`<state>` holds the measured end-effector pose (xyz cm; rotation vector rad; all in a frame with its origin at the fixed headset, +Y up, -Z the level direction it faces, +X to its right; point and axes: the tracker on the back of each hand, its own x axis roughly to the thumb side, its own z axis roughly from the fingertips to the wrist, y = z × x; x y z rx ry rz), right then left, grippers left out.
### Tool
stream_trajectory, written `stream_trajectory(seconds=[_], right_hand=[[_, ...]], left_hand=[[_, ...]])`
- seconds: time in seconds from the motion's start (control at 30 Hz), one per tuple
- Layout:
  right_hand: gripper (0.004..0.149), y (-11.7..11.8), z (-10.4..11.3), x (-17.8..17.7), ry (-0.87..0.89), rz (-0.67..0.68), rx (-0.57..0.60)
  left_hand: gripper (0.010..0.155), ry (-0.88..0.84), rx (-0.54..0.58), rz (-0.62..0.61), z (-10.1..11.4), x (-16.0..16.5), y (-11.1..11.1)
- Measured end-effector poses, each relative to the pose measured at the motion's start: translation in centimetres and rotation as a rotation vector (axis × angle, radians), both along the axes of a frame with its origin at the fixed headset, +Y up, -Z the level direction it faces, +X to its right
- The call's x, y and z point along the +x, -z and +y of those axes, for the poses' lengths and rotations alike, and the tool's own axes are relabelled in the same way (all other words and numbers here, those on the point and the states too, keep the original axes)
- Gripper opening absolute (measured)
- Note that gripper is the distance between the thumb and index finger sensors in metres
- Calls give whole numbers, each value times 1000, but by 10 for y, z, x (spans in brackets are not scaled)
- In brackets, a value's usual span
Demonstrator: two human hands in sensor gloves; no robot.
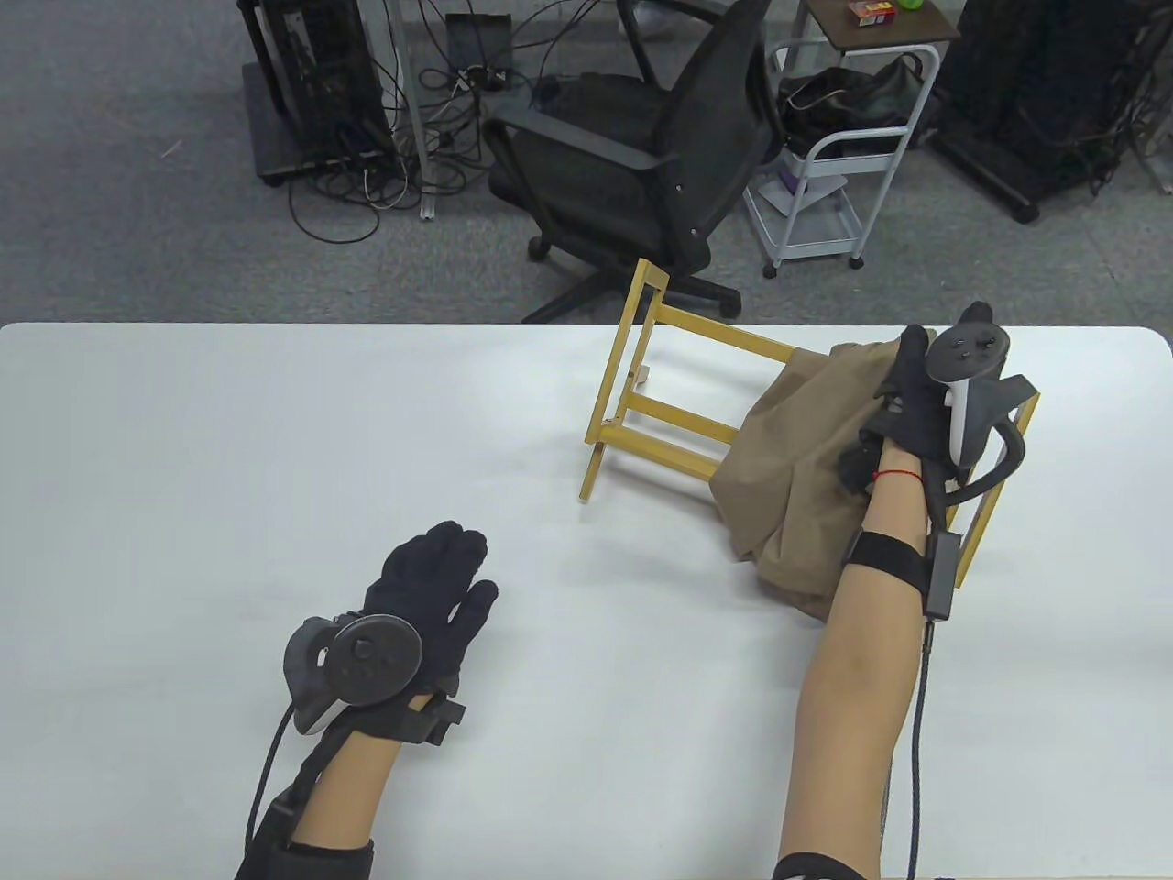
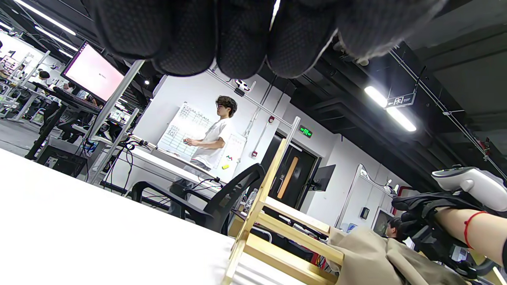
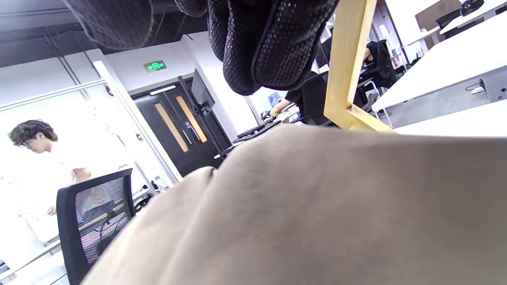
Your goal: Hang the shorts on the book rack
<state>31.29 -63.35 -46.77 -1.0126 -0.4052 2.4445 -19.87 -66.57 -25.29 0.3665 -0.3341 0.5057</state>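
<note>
Overhead looks down — wrist views low, sharing the rack (image 2: pixel 277 237).

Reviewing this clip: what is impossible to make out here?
- Table view: right hand covers its own grip on the tan fabric shorts.
- Table view: shorts hide the yellow wooden book rack's right bars.
- Right wrist view: shorts fill the frame; contact unseen.

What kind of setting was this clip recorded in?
Most likely an office or lab workspace: a white table with an office chair behind it, cables and equipment on the carpet, and a whiteboard and monitor in the room.
</note>
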Motion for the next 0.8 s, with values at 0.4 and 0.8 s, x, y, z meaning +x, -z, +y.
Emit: stream_trajectory(seconds=[0.4,0.8], right_hand=[[67,-16,8,-25,-117,54,67],[61,-39,3,-55,-234,154,75]], left_hand=[[55,-12,17,-14,1,-2,-2],[55,-13,21,-42,0,-2,-4]])
